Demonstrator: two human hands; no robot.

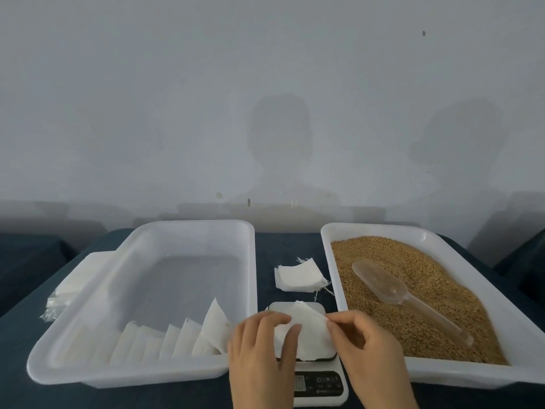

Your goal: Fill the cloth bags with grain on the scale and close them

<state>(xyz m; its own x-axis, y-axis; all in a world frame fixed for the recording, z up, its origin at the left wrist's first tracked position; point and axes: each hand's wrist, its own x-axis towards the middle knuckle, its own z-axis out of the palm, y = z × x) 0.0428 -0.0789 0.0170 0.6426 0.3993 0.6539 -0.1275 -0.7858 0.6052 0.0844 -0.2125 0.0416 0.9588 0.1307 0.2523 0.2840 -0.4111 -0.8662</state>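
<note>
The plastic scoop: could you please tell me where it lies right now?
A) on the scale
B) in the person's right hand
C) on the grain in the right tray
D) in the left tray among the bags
C: the clear scoop lies on the grain in the right tray, untouched.

White cloth bag on scale, empty bags stacked just behind, tan grain at R
</note>
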